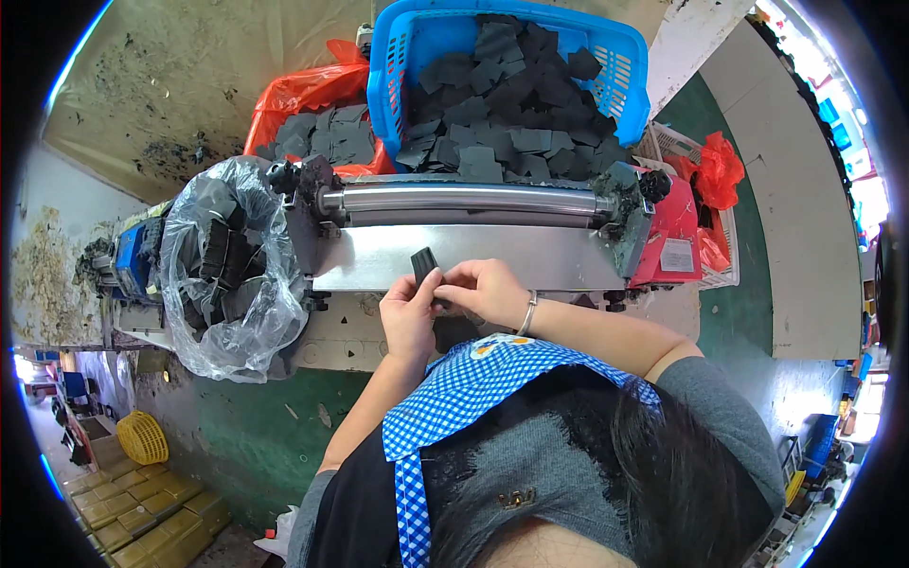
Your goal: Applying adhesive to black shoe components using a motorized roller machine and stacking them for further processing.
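My left hand (pixel 407 319) is closed round a small dark grey piece (pixel 423 261) that looks folded or stacked, its upper end sticking out above the thumb. Fingers of my right hand (pixel 490 290) are pinched together at the lower end of that piece, touching the left thumb. Both hands are at the near edge of a bare metal plate (pixel 464 248). Beyond the plate runs a shiny metal roller (pixel 464 198) of a machine. A dark sheet (pixel 454 331) shows partly below my hands, largely hidden by the apron.
Behind the roller, a blue basket (pixel 382 85) holds many dark square pieces. More lie in a red bag (pixel 294 93) beside it. Left of the plate sits a clear plastic bag (pixel 275 322) with dark stacks inside. A red machine housing (pixel 670 227) and white crate (pixel 727 222) stand right.
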A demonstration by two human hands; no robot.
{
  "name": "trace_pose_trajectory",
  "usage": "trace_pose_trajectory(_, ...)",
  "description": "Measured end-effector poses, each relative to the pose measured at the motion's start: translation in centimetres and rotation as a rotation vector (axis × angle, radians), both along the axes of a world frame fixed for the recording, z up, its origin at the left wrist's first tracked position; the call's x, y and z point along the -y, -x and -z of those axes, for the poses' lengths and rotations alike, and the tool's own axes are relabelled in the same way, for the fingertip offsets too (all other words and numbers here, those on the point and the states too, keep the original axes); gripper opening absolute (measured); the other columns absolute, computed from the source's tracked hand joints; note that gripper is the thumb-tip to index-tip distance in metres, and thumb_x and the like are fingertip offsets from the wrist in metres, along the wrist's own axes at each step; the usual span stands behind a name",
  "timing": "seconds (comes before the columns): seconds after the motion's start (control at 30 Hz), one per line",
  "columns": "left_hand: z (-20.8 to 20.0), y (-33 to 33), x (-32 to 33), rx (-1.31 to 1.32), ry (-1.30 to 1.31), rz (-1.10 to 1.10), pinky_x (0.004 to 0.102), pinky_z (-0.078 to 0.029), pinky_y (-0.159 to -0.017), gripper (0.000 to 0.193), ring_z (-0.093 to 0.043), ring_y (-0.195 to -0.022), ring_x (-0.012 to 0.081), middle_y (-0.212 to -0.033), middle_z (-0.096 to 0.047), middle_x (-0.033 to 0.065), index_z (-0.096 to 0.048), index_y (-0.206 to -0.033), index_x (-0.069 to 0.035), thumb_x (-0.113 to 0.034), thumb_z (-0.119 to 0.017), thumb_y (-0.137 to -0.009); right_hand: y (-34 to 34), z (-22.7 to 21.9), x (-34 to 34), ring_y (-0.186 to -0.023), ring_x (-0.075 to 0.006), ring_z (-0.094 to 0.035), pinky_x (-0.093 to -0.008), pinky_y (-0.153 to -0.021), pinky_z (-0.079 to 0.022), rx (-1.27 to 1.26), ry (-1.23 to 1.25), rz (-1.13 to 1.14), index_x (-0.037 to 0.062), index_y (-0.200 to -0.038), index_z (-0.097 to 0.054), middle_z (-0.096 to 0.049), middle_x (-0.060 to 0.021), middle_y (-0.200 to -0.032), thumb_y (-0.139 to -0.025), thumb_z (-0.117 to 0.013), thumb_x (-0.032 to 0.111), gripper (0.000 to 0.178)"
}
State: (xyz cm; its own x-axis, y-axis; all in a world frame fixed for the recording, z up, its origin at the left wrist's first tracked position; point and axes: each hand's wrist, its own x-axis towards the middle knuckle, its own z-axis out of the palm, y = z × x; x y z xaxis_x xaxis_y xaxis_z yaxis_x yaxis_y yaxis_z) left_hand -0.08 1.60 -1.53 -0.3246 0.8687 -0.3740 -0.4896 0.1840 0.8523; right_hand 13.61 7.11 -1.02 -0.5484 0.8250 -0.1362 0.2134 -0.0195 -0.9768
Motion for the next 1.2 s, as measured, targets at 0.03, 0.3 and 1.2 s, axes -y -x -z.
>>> trace_pose_trajectory(0.03,-0.6,-0.1,-0.1,0.095,0.016,-0.01,0.016,-0.038,-0.045,0.012,-0.051,-0.054,0.0027,-0.07,-0.06,-0.0003,-0.061,-0.08,-0.003,-0.014,-0.068,-0.082,0.2,-0.6,0.1,-0.063,-0.0144,-0.064,-0.0239,-0.055,-0.05,0.002,0.067,0.042,-0.0013,-0.087,-0.066,-0.065,-0.0103,-0.073,-0.084,-0.063,0.021,0.023)
trace_pose_trajectory(0.3,0.4,1.0,-0.3,-0.293,-0.038,-0.067,0.0166,-0.04,-0.044,0.013,-0.048,-0.049,0.0026,-0.068,-0.059,0.0,-0.06,-0.079,-0.002,-0.013,-0.065,-0.083,-1.7,-0.3,-4.1,-0.063,-0.0147,-0.063,-0.0231,-0.051,-0.049,-0.109,0.612,0.454,-0.0029,-0.092,-0.06,-0.063,-0.0104,-0.08,-0.088,-0.057,0.018,0.022)
trace_pose_trajectory(1.2,1.3,0.3,-1.0,-0.013,-0.023,0.104,0.0183,-0.046,-0.054,0.012,-0.056,-0.06,0.0062,-0.074,-0.062,0.0021,-0.064,-0.087,-0.002,-0.013,-0.064,-0.085,0.0,-0.3,0.0,-0.075,-0.0135,-0.061,-0.0255,-0.067,-0.05,-0.091,0.264,0.059,-0.0039,-0.091,-0.06,-0.064,-0.0093,-0.085,-0.077,-0.071,0.013,0.025)
